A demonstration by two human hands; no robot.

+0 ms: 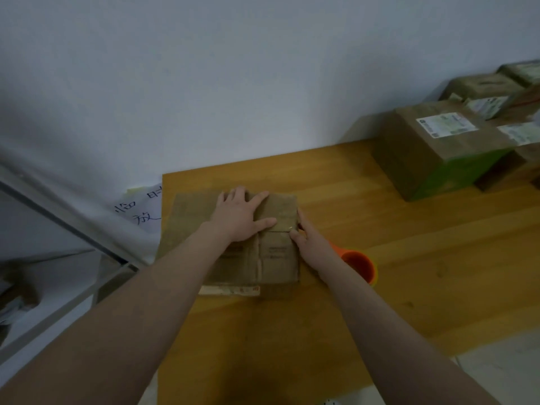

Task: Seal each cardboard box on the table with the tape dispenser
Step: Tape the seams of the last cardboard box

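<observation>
Two hands (239, 217) (309, 244) touch one cardboard box (277, 258) — one tape dispenser (361, 266) beside.

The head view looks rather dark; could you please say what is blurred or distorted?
Head view: dim, flat light, no glare; the far boxes at right are soft, their labels unreadable; the wide lens stretches both forearms; the left hand on the cardboard box is fairly sharp.

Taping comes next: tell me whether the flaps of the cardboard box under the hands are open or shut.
Shut: the brown cardboard box has its flaps lying flat, meeting along a seam, pressed by the flat left hand.
</observation>
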